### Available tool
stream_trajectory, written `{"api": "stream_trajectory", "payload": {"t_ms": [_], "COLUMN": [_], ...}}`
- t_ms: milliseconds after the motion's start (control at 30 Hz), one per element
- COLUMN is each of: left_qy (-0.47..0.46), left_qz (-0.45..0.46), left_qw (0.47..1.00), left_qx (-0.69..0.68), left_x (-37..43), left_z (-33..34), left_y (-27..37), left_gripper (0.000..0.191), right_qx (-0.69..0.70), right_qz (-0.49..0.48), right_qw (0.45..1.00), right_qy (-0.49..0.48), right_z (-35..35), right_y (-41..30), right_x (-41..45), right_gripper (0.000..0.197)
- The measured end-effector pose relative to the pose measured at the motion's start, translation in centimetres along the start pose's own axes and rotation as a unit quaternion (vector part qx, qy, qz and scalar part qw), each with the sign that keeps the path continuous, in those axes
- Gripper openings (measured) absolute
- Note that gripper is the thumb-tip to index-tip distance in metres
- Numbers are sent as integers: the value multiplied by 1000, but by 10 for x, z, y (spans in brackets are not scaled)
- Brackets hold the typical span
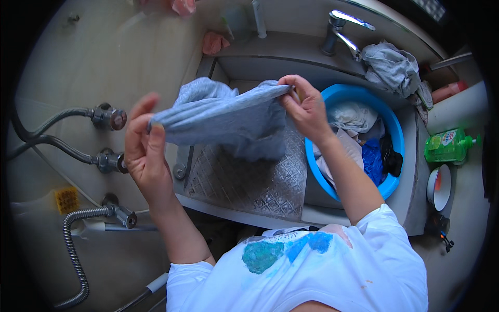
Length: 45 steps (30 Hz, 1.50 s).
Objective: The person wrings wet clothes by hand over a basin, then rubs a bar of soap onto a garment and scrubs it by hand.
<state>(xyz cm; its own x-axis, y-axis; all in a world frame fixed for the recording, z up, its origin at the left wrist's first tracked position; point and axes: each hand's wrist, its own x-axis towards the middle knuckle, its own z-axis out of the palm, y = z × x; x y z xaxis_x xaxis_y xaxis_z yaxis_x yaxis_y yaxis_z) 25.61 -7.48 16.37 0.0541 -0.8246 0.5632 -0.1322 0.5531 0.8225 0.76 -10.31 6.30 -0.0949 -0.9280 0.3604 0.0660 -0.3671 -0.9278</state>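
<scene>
A grey cloth garment (234, 117) is stretched between my two hands above a sink with a ridged washboard surface (280, 187). My left hand (146, 152) pinches its left end between thumb and fingers, with the index finger raised. My right hand (306, 107) grips the upper right edge of the garment. To the right of the washboard, partly behind my right forearm, stands a blue plastic basin (397, 132). It holds white, pale pink, blue and black items. The lower folds of the garment hang loose and look blurred.
A chrome faucet (338, 33) rises at the back ledge beside a bunched grey cloth (391, 68). A green pump bottle (446, 146) and a white bowl (439, 188) are at the right. Valves (109, 117) with flexible metal hoses (72, 249) line the left wall, near a yellow sponge (67, 200).
</scene>
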Motion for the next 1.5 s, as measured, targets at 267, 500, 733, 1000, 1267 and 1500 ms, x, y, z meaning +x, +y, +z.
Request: {"api": "stream_trajectory", "payload": {"t_ms": [267,500,733,1000,1267,1500], "left_qy": [-173,-120,-147,-124,-106,-128], "left_qz": [-211,-196,-170,-136,-114,-147], "left_qw": [927,915,920,945,948,935], "left_qx": [256,332,321,269,278,295], "left_x": [-191,-193,-190,-198,-196,-195], "left_z": [-22,-14,-10,-19,-13,-19], "left_y": [-72,-74,-75,-72,-76,-74], "left_gripper": [11,13,7,8,8,17], "right_qx": [-326,-249,-350,-206,-471,-334], "right_qz": [73,-109,-13,-198,22,66], "right_qw": [933,877,896,875,870,911], "right_qy": [-138,-397,-272,-391,-147,-231], "right_z": [-25,80,46,113,24,69], "right_y": [43,74,131,79,207,145], "right_x": [-40,-113,-66,-97,-1,-41], "right_gripper": [18,12,16,9,18,23]}}
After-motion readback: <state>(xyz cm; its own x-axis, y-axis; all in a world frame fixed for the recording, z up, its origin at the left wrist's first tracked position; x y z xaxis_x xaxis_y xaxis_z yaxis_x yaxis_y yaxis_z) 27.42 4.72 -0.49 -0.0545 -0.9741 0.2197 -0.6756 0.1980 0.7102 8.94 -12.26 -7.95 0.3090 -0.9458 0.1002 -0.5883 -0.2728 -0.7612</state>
